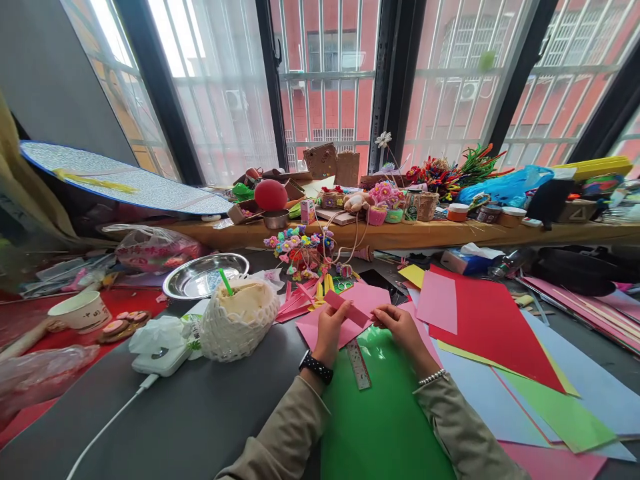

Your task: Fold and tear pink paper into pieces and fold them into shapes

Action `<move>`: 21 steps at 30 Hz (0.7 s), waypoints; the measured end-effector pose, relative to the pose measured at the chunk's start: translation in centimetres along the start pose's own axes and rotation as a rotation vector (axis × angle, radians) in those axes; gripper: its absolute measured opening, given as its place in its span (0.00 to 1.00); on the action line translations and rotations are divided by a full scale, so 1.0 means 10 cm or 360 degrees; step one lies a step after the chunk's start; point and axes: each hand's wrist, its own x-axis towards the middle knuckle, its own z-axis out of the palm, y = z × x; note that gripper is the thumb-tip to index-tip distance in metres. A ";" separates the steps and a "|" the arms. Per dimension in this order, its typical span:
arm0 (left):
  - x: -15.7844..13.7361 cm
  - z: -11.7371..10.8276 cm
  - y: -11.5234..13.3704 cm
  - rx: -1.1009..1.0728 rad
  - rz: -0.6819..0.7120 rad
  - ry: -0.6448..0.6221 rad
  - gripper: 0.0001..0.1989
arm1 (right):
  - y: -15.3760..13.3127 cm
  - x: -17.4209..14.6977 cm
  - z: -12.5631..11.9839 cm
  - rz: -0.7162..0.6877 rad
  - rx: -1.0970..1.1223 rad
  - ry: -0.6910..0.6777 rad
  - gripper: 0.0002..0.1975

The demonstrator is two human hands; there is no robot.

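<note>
A folded-looking strip of pink paper [354,312] is pinched by my left hand [330,331], which wears a black watch band. At the strip's right end, the fingers of my right hand [399,325] are closed together at its corner; a beaded bracelet circles that wrist. Beneath both hands lie a larger pink paper sheet [375,295] and a glossy green sheet [383,413]. A clear ruler [359,365] rests on the green sheet between my wrists. Behind my left hand are cut pink strips [295,303] and scissors [344,285].
Right of me lie overlapping red paper [485,327], pale blue and light green sheets. To the left stand a net-wrapped container [240,327] with a green straw, a white charger [163,357] with its cable, a metal plate [187,283] and a paper cup [83,312]. Crafts crowd the wooden sill [430,233].
</note>
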 end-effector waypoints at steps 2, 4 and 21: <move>-0.02 0.02 -0.01 0.0041 -0.0056 -0.0087 0.14 | -0.02 -0.02 0.01 -0.0023 -0.0011 -0.0013 0.15; -0.04 0.03 -0.02 0.0079 -0.0094 -0.0157 0.14 | -0.05 -0.04 0.03 -0.0039 -0.0036 -0.0058 0.14; -0.02 0.00 -0.04 0.0320 -0.0050 -0.0185 0.11 | -0.03 -0.05 0.04 0.0026 -0.0014 -0.0189 0.12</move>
